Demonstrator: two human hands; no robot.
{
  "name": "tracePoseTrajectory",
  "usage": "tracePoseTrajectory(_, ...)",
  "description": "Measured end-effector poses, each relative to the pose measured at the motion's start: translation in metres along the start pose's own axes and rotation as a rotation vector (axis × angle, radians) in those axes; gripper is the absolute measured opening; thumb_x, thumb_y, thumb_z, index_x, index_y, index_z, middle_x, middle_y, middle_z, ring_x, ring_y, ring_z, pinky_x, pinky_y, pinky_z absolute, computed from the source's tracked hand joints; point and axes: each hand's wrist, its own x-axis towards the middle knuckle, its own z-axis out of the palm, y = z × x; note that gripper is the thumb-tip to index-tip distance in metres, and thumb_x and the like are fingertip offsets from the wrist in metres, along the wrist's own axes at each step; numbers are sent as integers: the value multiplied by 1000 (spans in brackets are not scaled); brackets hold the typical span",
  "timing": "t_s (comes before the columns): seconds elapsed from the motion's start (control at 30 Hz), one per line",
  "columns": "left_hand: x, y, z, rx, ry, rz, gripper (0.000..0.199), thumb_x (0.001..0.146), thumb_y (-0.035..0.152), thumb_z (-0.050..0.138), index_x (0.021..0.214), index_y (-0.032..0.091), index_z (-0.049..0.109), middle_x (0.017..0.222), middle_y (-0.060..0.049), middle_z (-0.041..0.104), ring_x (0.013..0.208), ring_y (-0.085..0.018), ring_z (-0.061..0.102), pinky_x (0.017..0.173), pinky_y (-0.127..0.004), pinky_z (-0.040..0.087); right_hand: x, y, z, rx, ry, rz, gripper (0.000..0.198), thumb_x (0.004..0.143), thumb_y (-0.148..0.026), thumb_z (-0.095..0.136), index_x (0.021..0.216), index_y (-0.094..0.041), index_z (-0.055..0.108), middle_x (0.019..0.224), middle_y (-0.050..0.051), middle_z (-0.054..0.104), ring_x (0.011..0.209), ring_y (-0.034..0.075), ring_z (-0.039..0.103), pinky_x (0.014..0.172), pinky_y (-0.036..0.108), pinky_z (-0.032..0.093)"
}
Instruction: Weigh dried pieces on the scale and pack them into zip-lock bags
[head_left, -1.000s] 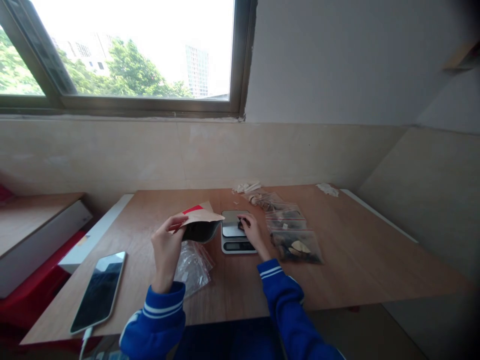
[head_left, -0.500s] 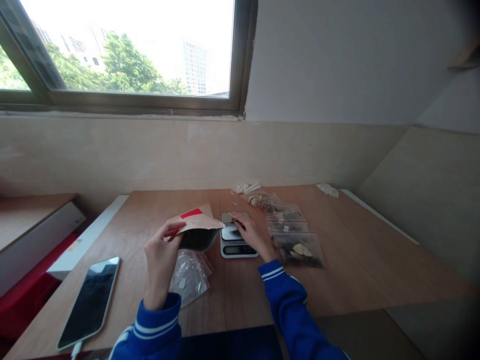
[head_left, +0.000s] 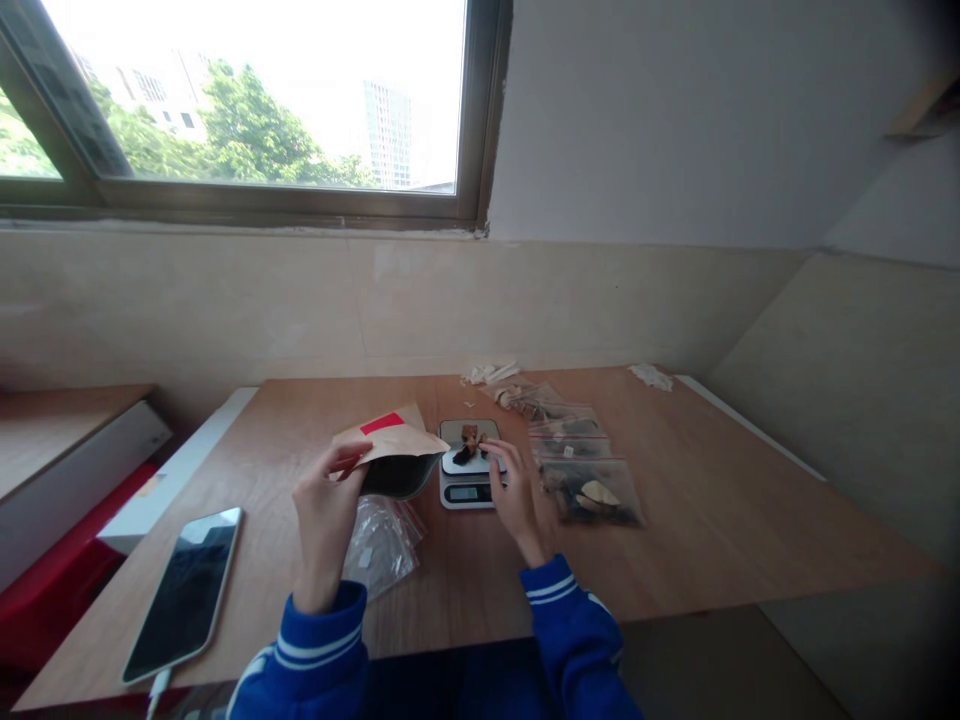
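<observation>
My left hand (head_left: 330,505) is closed on the edge of a brown paper pouch (head_left: 409,440) with a red label; its dark-lined mouth faces me. To the right of the pouch stands a small kitchen scale (head_left: 448,497) with a lit display. Brown and black dried pieces (head_left: 469,445) lie on its metal plate. My right hand (head_left: 517,498) is at the plate's right edge, fingers apart, with the fingertips close to the pieces; whether they touch is unclear. Beneath my left hand and the pouch is a stack of clear zip bags (head_left: 382,555).
Several filled zip bags (head_left: 592,495) lie in a row right of the scale. White scraps (head_left: 491,374) are by the wall, another crumpled white piece (head_left: 651,377) farther right. A phone (head_left: 184,595) with a cable is at the left of the wooden table (head_left: 720,500).
My right hand has drawn back toward me and right from the scale plate, and its fingers have opened. Dried pieces now show on the plate. My left hand still holds the pouch.
</observation>
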Motion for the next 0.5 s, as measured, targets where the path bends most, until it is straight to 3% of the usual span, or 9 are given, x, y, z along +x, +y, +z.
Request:
tracePoseTrajectory(0.07,-2,0,1,-8,-7,6,21,67,23,61,84,20,73,83,-3,74,80,-19,69,77,-29,56,-5,-34,2,91,-53,-63,30,94,-16,38,106,-21,64,104,9,64,107,21,59,96,39,48)
tracePoseTrajectory(0.17,-3,-1,2,-16,-50,30,20,68,23,60,83,20,73,85,-3,74,79,-18,69,76,-28,55,-11,-83,8,126,-390,-279,42,92,-9,34,127,-20,55,119,9,62,115,19,56,101,35,47)
tracePoseTrajectory(0.23,-3,-2,1,-12,-76,46,19,68,24,60,82,20,72,85,-3,74,78,-18,69,74,-27,55,-13,-105,13,57,-531,-338,48,91,-6,31,136,-15,48,130,12,57,123,19,52,105,34,44)
tracePoseTrajectory(0.3,-3,-3,0,2,-80,60,19,69,26,60,83,20,72,84,-2,74,76,-18,69,72,-27,54,-10,-114,22,-51,-592,-296,49,90,-4,33,136,-10,47,132,14,56,125,20,50,107,35,43)
tracePoseTrajectory(0.4,-8,-7,1,50,-62,72,18,71,27,61,83,22,73,82,-1,74,75,-17,69,71,-26,52,6,-115,44,-196,-703,-118,46,86,-1,39,129,-7,54,127,17,61,117,24,57,100,36,47)
tracePoseTrajectory(0.5,-17,-11,4,114,-30,68,18,73,28,61,85,25,74,78,1,74,73,-17,69,70,-26,50,31,-111,79,-177,-835,-28,37,87,-4,46,119,-9,61,124,14,64,112,23,61,98,32,47)
